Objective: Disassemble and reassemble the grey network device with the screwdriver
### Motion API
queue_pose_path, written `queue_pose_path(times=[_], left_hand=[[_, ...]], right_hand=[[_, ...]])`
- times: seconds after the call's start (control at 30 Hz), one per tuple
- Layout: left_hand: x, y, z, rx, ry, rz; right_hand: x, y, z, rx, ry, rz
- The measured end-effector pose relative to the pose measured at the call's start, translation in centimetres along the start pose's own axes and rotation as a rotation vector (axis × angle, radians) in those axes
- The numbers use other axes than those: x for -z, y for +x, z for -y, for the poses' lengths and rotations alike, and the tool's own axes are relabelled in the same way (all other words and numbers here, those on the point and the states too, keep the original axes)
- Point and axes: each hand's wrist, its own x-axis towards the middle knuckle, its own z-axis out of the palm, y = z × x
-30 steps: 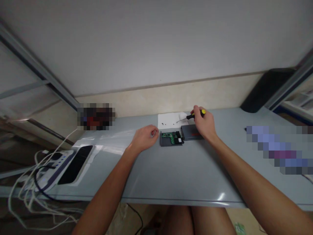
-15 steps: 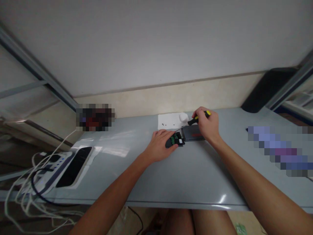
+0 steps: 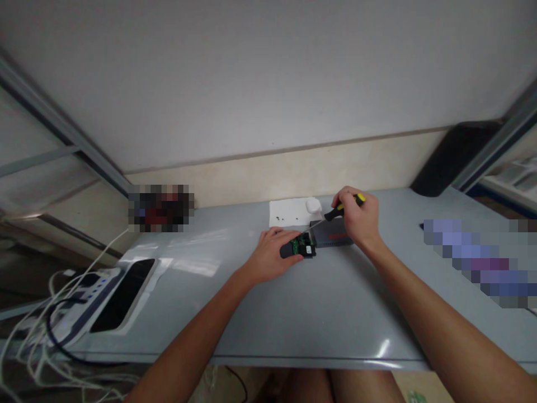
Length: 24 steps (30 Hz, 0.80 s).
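My left hand (image 3: 272, 254) is closed over the left part of a small dark case half holding a green circuit board (image 3: 302, 245) on the grey table (image 3: 319, 302). Gripping a screwdriver (image 3: 338, 211) with a black and yellow handle, my right hand (image 3: 359, 220) points its thin shaft down-left toward the circuit board. The tip is at the board's right end. Under my right hand lies a grey case lid (image 3: 334, 233) with a red label.
A white sheet (image 3: 289, 212) with tiny dark screws and a white lump lies behind the parts. At the left edge are a black phone (image 3: 121, 286) on a white pad, a power strip (image 3: 79, 299) and tangled cables. A dark object (image 3: 457, 157) leans at the back right.
My left hand moved right from the bare table and closed on the circuit board's case. My right hand brought the screwdriver from the white sheet down to the board.
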Motion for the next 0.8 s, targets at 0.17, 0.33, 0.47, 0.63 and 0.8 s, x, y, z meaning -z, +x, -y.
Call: queue_pose_path(times=[0.17, 0.33, 0.47, 0.63, 0.8], left_hand=[[0.5, -0.1, -0.3, -0.013, 0.003, 0.011], [0.8, -0.3, -0.6, -0.019, 0.020, 0.013], [0.8, -0.3, -0.7, -0.019, 0.033, 0.016], [0.9, -0.4, -1.0, -0.020, 0.059, 0.014], [0.9, -0.4, -1.1, -0.021, 0.061, 0.011]], right_hand=[[-0.1, -0.2, 0.1, 0.010, 0.007, 0.059], [-0.5, -0.5, 0.1, -0.007, 0.007, 0.122], [-0.7, -0.8, 0.1, -0.027, -0.013, 0.157], [-0.9, -0.9, -0.1, -0.001, -0.048, 0.172], [-0.9, -0.9, -0.1, -0.016, -0.043, 0.181]])
